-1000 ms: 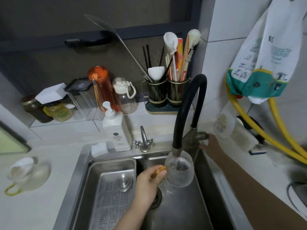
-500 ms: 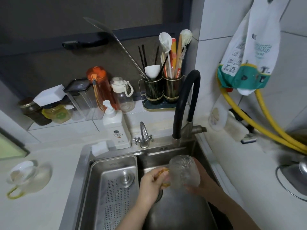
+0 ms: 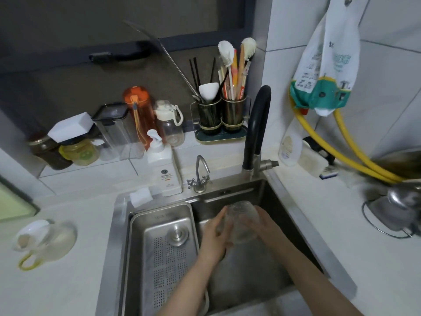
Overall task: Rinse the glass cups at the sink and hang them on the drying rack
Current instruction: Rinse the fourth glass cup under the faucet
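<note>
Leftmost, a glass pitcher (image 3: 44, 241) with a yellow-green handle lies on the white counter (image 3: 57, 293). Behind it, jars (image 3: 66, 150), an orange bottle (image 3: 139, 114) and a soap dispenser (image 3: 165, 169) line the ledge. A perforated steel tray (image 3: 164, 258) fills the left part of the sink (image 3: 303, 226), a round plug resting in it. Over the open right basin, the left hand (image 3: 215, 238) and right hand (image 3: 265, 224) press the glass cup (image 3: 241, 222) between them, fingers wrapped around its sides. Two dark holders (image 3: 221, 117) stand packed with chopsticks and brushes behind the black faucet (image 3: 257, 124). Bare counter runs along the sink's right rim.
</note>
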